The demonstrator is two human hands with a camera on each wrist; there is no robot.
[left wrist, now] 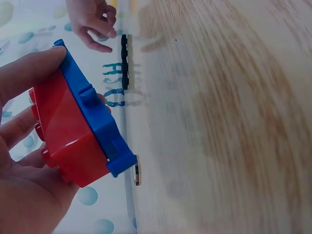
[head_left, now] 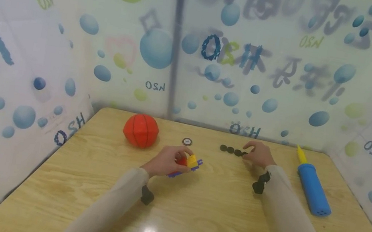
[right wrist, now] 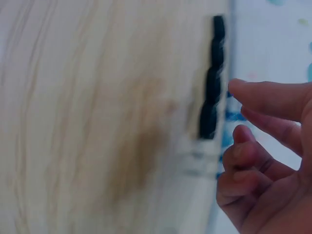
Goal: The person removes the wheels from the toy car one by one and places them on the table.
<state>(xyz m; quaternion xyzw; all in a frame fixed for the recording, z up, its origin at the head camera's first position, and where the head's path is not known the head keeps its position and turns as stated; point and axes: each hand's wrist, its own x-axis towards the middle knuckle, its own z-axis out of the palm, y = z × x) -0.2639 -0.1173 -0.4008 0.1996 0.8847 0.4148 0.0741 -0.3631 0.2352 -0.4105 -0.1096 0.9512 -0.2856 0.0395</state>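
My left hand (head_left: pixel 172 160) grips a toy brick assembly (left wrist: pixel 73 126) between thumb and fingers. It has red bricks (left wrist: pixel 70 141) and a yellow brick (head_left: pixel 192 161) on a blue base (left wrist: pixel 95 112) with a hook-like end, and it is tilted over the table. Several black discs (head_left: pixel 230 150) lie in a row at the back of the table. My right hand (head_left: pixel 259 155) is at the right end of that row. In the right wrist view its thumb and fingers are bent loosely beside the discs (right wrist: pixel 212 87), with nothing between them.
A red ball with black lines (head_left: pixel 141 131) sits at the back left. Between it and the discs lies a small round chip (head_left: pixel 187 141). A blue hand pump (head_left: pixel 314 190) with a yellow nozzle lies at the right. Patterned walls stand around the wooden table (head_left: pixel 213 217).
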